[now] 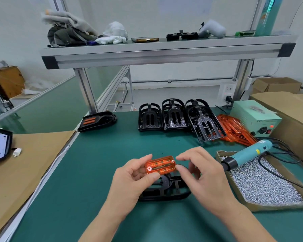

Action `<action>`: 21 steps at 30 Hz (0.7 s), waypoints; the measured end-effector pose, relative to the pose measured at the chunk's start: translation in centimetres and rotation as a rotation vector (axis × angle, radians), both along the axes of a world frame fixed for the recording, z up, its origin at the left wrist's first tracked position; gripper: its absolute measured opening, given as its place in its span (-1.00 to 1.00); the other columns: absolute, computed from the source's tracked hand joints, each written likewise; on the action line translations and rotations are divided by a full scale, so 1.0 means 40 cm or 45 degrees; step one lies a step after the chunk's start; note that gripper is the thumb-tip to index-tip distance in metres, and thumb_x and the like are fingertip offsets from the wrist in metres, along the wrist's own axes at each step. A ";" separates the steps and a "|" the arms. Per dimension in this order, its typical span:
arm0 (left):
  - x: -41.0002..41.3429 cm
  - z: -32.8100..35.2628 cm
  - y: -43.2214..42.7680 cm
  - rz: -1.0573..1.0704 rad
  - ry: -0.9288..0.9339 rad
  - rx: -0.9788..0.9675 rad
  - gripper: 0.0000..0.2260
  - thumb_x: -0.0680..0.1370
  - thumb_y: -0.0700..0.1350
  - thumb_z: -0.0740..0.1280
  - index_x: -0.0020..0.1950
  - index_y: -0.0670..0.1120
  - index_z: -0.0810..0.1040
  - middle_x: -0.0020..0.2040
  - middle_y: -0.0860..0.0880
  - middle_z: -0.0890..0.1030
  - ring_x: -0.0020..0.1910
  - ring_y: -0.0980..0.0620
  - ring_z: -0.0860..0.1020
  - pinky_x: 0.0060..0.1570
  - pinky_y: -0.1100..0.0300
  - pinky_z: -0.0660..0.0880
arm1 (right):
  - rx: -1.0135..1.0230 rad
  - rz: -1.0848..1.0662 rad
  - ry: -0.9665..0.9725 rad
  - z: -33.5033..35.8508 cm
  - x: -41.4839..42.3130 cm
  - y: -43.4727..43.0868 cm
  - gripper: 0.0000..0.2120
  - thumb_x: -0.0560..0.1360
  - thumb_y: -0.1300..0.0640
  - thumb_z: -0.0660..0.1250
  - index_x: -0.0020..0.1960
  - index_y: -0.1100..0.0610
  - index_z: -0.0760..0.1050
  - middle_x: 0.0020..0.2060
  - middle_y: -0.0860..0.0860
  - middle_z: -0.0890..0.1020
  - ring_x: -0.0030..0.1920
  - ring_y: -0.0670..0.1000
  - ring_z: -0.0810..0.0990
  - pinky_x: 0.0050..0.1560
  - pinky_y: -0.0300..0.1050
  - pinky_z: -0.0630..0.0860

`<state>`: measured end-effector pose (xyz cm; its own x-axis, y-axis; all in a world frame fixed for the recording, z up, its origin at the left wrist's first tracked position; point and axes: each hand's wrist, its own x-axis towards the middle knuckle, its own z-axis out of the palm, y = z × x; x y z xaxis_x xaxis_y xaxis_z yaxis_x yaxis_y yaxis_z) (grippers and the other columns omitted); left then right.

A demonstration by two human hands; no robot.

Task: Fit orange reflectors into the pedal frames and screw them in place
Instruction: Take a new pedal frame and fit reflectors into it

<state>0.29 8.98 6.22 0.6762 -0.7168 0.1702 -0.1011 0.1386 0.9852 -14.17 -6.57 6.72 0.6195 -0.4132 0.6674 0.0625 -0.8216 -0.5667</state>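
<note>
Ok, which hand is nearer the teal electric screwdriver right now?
Right. The right hand sits just left of the screwdriver, fingertips at the right end of the orange lens; the left hand grips its left end, farther away.

Bare left grip (129,182), bare right grip (206,177)

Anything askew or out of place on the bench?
One black housing leans tilted against the housing row, beside the lens pile; the others sit level. The lens in the left hand looks intact.

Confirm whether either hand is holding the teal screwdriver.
No: the teal screwdriver lies across the screw tray; the left hand grips an orange lens.
</note>
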 end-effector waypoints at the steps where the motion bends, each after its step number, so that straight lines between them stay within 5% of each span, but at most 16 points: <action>1: 0.002 -0.001 0.001 -0.001 -0.010 0.004 -0.52 0.30 -0.13 0.55 0.22 -0.01 0.64 0.05 -0.05 0.70 0.03 0.03 0.68 0.02 0.31 0.55 | 0.007 -0.008 0.050 0.005 0.001 -0.006 -0.84 0.48 0.20 0.46 0.02 0.02 0.61 -0.13 -0.24 0.48 -0.24 -0.12 0.49 -0.17 -0.44 0.34; 7: 0.024 -0.006 0.005 -0.041 -0.139 0.082 -0.53 0.40 -0.31 0.54 0.26 -0.01 0.62 -0.01 0.01 0.66 -0.01 -0.01 0.68 0.03 0.28 0.55 | 0.024 0.040 0.256 0.026 0.012 -0.009 -0.80 0.46 0.26 0.51 0.03 0.03 0.65 -0.15 -0.21 0.52 -0.19 -0.20 0.49 -0.13 -0.42 0.36; 14: 0.044 -0.014 0.017 -0.027 -0.073 0.128 -0.56 0.36 -0.14 0.53 0.24 -0.03 0.63 -0.02 0.02 0.70 -0.07 0.12 0.67 -0.06 0.36 0.53 | 0.001 0.096 0.486 0.013 0.044 -0.006 -0.96 0.53 0.17 0.45 -0.05 0.05 0.65 -0.17 -0.13 0.54 -0.15 -0.13 0.49 -0.09 -0.36 0.35; 18: 0.081 -0.058 0.034 0.213 -0.203 0.205 -0.76 0.56 -0.20 0.41 0.17 0.06 0.66 0.03 0.11 0.69 0.05 0.23 0.62 0.03 0.45 0.46 | -0.004 -0.046 0.573 -0.005 0.066 -0.022 -0.98 0.54 0.12 0.43 -0.06 0.03 0.65 -0.17 -0.14 0.53 -0.15 -0.12 0.47 -0.03 -0.24 0.40; 21: 0.108 -0.109 0.046 0.373 -0.315 0.329 -0.71 0.59 -0.30 0.33 0.03 0.09 0.69 0.02 0.13 0.68 0.09 0.22 0.59 0.07 0.46 0.42 | -0.029 -0.120 0.697 -0.019 0.086 -0.023 -0.95 0.55 0.04 0.40 -0.03 -0.03 0.63 -0.15 -0.16 0.52 -0.10 -0.09 0.48 0.03 -0.13 0.45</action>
